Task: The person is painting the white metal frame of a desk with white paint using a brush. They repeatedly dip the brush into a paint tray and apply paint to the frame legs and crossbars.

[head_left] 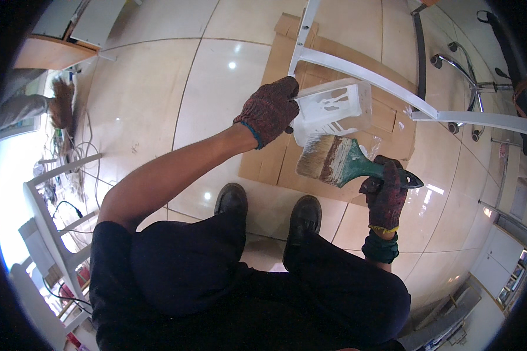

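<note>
My left hand, in a dark knitted work glove, is closed on the near-left edge of a clear plastic container. White paint coats the container's inside in streaks. My right hand, gloved the same way, grips the dark green handle of a wide paintbrush. The brush points left, its pale, worn bristles just below the container's near edge; whether they touch it I cannot tell. Beyond the container runs a white metal frame, with one post rising by my left hand.
Flattened cardboard covers the tiled floor under the container. A wheeled chair base stands far right. At left are a broom, loose cables and a white chair-like frame. My shoes rest near the cardboard.
</note>
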A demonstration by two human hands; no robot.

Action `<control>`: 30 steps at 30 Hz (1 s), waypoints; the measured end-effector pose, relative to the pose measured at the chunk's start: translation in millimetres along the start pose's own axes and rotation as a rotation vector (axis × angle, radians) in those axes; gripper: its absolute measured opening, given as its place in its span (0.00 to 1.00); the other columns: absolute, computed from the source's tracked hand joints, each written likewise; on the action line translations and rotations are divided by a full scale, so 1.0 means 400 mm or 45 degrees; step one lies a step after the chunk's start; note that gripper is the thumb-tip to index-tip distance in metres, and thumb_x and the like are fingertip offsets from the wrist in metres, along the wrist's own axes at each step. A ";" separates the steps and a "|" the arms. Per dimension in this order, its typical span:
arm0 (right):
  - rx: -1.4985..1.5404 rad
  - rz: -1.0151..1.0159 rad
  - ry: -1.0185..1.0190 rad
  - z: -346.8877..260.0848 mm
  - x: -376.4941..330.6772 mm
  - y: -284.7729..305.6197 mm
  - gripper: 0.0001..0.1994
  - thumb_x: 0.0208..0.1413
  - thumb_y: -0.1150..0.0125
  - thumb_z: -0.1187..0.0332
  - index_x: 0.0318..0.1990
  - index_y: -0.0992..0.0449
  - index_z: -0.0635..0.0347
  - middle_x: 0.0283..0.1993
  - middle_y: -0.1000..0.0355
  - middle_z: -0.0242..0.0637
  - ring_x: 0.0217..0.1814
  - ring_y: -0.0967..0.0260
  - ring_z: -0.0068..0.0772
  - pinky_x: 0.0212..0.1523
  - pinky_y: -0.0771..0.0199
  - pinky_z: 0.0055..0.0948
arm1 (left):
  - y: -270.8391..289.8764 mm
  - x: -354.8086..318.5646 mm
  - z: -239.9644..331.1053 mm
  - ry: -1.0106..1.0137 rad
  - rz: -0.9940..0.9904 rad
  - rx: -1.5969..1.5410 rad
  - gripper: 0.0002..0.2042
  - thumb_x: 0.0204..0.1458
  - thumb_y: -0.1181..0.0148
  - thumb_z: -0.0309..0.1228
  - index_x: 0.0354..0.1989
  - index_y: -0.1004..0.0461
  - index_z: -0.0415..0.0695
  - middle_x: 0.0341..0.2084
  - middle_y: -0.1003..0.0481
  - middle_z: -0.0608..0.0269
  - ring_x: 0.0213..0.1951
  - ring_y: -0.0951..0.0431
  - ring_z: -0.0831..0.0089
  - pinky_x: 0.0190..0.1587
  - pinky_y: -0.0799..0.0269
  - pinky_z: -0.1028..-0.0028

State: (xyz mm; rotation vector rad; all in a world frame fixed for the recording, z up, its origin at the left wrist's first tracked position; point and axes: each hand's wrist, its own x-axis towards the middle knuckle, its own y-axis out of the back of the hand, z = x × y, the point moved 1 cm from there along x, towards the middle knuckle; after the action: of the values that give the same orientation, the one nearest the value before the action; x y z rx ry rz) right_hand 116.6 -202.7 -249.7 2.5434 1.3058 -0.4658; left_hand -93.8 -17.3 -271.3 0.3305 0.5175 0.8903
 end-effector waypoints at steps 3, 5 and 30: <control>0.014 0.012 -0.013 -0.005 -0.003 0.003 0.16 0.59 0.47 0.56 0.40 0.28 0.63 0.18 0.35 0.31 0.16 0.37 0.19 0.15 0.37 0.19 | -0.004 -0.001 -0.012 -0.021 0.018 -0.009 0.09 0.52 0.50 0.29 0.37 0.34 0.35 0.27 0.27 0.46 0.26 0.20 0.61 0.26 0.23 0.67; 0.119 0.045 -0.013 0.008 0.003 0.014 0.16 0.59 0.47 0.57 0.39 0.27 0.63 0.18 0.35 0.31 0.15 0.38 0.20 0.15 0.36 0.20 | -0.007 -0.003 -0.008 -0.026 0.023 -0.065 0.09 0.52 0.50 0.29 0.37 0.34 0.35 0.27 0.27 0.46 0.25 0.20 0.61 0.26 0.23 0.67; -0.040 -0.024 -0.006 -0.003 -0.001 -0.024 0.18 0.59 0.50 0.53 0.40 0.28 0.61 0.18 0.35 0.30 0.15 0.38 0.19 0.12 0.44 0.17 | 0.015 0.006 0.006 -0.011 0.074 0.013 0.09 0.51 0.49 0.29 0.35 0.33 0.35 0.28 0.26 0.47 0.25 0.19 0.61 0.29 0.23 0.66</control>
State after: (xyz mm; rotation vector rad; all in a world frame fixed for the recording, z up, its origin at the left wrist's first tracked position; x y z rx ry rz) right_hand 108.8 -197.2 -249.1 2.5052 1.3263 -0.4513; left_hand -95.3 -12.0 -266.9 0.3601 0.5063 0.9427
